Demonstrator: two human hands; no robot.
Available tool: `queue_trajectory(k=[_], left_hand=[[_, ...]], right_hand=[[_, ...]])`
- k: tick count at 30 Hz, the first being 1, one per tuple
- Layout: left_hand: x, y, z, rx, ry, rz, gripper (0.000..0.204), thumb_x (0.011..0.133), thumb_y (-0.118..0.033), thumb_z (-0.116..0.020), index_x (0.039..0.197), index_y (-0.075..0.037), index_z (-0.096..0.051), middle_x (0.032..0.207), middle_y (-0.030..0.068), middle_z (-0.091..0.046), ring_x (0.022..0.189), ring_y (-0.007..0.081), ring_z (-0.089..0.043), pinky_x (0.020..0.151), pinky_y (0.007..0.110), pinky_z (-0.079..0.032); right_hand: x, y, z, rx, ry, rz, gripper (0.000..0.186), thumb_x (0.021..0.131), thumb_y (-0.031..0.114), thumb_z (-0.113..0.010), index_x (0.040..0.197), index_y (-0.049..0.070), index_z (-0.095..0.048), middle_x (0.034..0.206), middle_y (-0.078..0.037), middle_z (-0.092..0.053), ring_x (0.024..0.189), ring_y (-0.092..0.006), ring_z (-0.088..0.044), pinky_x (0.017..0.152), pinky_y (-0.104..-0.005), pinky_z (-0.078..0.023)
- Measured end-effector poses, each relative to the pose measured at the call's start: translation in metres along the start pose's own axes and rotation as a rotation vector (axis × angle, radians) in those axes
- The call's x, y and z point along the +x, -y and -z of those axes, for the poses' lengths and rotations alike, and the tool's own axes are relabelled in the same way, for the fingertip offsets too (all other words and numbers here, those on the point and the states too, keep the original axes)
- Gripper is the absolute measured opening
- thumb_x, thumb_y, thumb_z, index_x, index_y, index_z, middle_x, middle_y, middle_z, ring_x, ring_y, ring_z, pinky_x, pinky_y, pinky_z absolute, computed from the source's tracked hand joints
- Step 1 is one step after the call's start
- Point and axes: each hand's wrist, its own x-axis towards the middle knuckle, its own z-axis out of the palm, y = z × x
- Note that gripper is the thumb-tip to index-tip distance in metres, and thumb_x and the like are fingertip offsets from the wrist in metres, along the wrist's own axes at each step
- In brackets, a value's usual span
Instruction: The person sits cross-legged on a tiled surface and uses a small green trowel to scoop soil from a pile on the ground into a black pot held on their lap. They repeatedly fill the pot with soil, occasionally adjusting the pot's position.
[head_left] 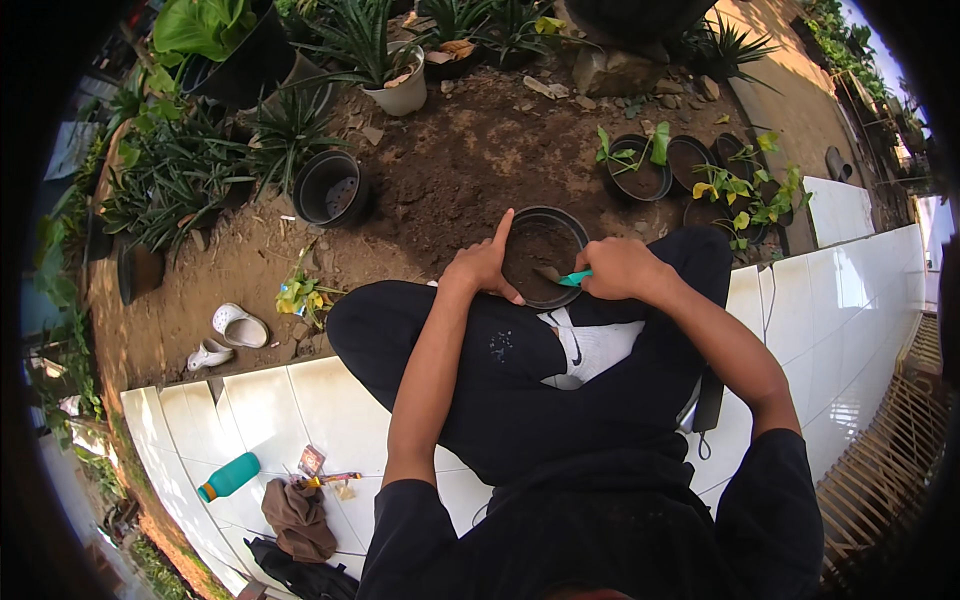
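Note:
A round black plant pot [583, 233] with dark soil [535, 248] in it stands in front of my crossed legs. My left hand [482, 264] braces its left side, the index finger stretched up along the rim and the thumb at the near edge; the other fingers are mostly hidden. From the right, my right hand [618, 268] is closed round the green handle of a small trowel [573, 279]. The trowel's blade dips into the soil inside the pot, its tip partly buried.
Loose soil [425, 200] spreads beyond the pot. An empty black pot [330, 190] lies to the left, and potted seedlings [640, 170] stand at the right. White clogs [240, 325], a teal bottle [230, 477] and a brown cloth [298, 520] are at my left.

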Motion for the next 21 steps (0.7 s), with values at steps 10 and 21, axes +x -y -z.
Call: queue_trajectory(k=[10,21], left_hand=[[-0.005,-0.005,0.002,0.017,-0.017,0.002,0.166,0.048,-0.04,-0.102,0.163,-0.024,0.015,0.144,0.0282,-0.056,0.135,0.0441,-0.053,0.111,0.056,-0.042],[-0.003,-0.003,0.002,0.013,-0.012,0.006,0.167,0.046,-0.042,-0.103,0.163,-0.027,0.016,0.146,0.0277,-0.054,0.136,0.0441,-0.052,0.112,0.058,-0.039]], right_hand=[[-0.004,-0.001,-0.002,-0.006,0.032,-0.022,0.033,0.083,0.023,-0.066,0.11,0.01,-0.077,0.1,-0.019,-0.075,0.1,-0.0361,-0.072,0.089,-0.0464,-0.056],[-0.01,0.013,0.004,-0.092,-0.003,0.039,0.031,0.078,0.017,-0.063,0.104,0.009,-0.078,0.093,-0.02,-0.075,0.094,-0.0371,-0.073,0.084,-0.0481,-0.058]])
